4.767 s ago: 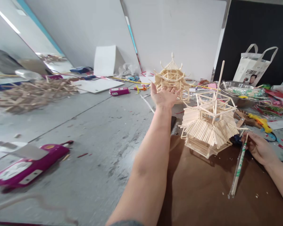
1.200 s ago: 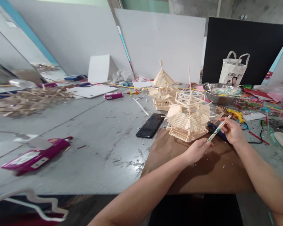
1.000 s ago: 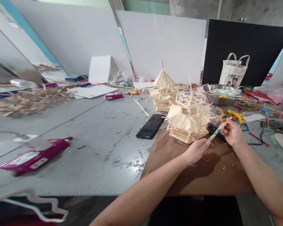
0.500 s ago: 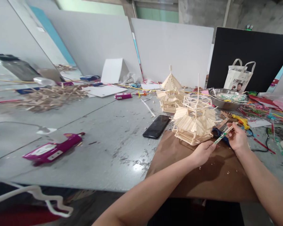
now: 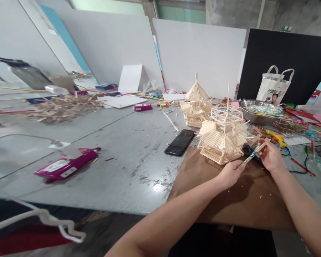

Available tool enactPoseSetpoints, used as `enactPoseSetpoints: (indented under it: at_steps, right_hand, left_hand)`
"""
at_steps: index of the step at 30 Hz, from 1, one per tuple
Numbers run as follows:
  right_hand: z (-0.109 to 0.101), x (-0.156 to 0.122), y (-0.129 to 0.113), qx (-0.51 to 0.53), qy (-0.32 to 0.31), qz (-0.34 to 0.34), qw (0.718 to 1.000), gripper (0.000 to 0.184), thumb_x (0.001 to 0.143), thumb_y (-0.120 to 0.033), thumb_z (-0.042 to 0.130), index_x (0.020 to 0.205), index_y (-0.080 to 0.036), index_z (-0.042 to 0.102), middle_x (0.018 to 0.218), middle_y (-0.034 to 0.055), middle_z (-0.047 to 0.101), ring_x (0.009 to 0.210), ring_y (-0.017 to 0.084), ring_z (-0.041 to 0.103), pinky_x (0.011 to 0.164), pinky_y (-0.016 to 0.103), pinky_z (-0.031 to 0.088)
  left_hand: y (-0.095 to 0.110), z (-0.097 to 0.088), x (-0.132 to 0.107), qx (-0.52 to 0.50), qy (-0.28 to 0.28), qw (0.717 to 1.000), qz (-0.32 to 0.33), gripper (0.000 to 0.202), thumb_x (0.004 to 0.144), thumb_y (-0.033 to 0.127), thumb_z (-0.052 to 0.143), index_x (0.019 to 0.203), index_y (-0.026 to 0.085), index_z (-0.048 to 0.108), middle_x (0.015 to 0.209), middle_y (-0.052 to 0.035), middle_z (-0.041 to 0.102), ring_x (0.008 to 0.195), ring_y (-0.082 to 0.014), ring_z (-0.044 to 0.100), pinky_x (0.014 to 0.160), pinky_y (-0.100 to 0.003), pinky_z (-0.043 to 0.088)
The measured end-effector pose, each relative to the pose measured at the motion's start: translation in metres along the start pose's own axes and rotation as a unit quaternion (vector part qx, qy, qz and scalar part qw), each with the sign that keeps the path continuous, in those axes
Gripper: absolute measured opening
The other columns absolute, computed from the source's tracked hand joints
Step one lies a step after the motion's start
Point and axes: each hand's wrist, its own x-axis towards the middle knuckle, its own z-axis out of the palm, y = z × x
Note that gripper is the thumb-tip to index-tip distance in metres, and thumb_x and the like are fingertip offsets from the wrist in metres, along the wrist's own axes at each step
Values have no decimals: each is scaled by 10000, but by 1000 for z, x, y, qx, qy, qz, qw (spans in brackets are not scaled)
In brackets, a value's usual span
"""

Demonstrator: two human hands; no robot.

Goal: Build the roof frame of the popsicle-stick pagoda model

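Between both hands is a slim pair of wrapped chopsticks [image 5: 251, 156], its sleeve white with green print and pale wood showing at the upper right end. My left hand [image 5: 232, 173] pinches the lower end. My right hand [image 5: 272, 155] is closed around the upper end. Just left of them, a pavilion model made of thin wooden sticks [image 5: 222, 139] stands on brown paper [image 5: 200, 194], with one tall upright stick at its centre. A second stick pavilion [image 5: 196, 91], with a pointed roof, stands behind it. Dark blue-handled scissors or pliers [image 5: 248, 150] lie partly hidden behind my hands.
A black phone [image 5: 179, 142] lies left of the paper. Farther left are a purple hot-glue gun or similar tool [image 5: 68, 165] and a stick pile [image 5: 66, 109]. At right stand a metal bowl [image 5: 264, 120] of wrappers, a yellow tool [image 5: 276, 138] and a tote bag [image 5: 273, 89].
The whole view has shifted a little, so things on the table appear slightly farther right and higher. Both hands keep their hold on the wrapped chopsticks, with hardly any visible movement.
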Motion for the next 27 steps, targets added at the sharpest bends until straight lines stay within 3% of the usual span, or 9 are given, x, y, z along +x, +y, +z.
enactPoseSetpoints:
  at_steps: [7,14,18,21,23,25,27]
  right_hand:
    - [-13,14,-6,32,40,-13,999,268,652,-411,665,699,-151,615,537,-38,555,365,35,428,328,166,343]
    - [-76,43,-52,41,179,-184,966,314,776,-458,531,608,-194,514,468,-62,455,309,29,330,306,189,267]
    - [-93,40,-79,104,249,-226,936,385,865,-418,389,559,-217,506,458,-41,445,344,47,414,355,205,354]
    - [-78,31,-85,117,256,-254,926,397,882,-400,364,569,-237,546,517,-28,504,437,71,519,496,230,470]
    - [-56,21,-82,99,227,-281,927,277,846,-392,458,651,-261,605,638,-22,581,561,109,597,635,275,518]
    - [-28,9,-76,24,161,-376,912,185,814,-401,513,769,-267,633,798,-15,619,693,146,643,724,328,527]
    - [-2,-4,-70,-72,115,-472,871,204,827,-401,497,889,-256,627,885,15,627,774,183,660,706,353,534]
  left_hand:
    - [-1,0,-2,37,-8,999,1,448,869,491,329,904,113,567,536,54,383,485,-78,351,491,-203,299]
    - [1,-3,-5,113,0,994,-4,382,891,392,310,911,117,574,548,47,392,528,-94,401,518,-200,324]
    - [6,0,-4,178,-9,984,-5,381,884,385,337,782,134,606,574,16,465,566,-116,449,547,-217,340]
    - [13,2,-5,230,-12,973,-7,397,889,393,318,812,157,628,649,-21,549,634,-156,519,619,-251,383]
    - [18,4,-5,259,-3,966,-10,425,895,418,277,944,177,624,736,-51,584,709,-199,558,676,-295,408]
    - [22,7,-1,293,4,956,2,421,894,400,267,1102,196,571,869,-82,589,796,-236,575,726,-339,426]
    - [25,11,6,343,-8,938,46,392,875,311,320,1204,205,505,1026,-110,557,889,-254,570,781,-364,435]
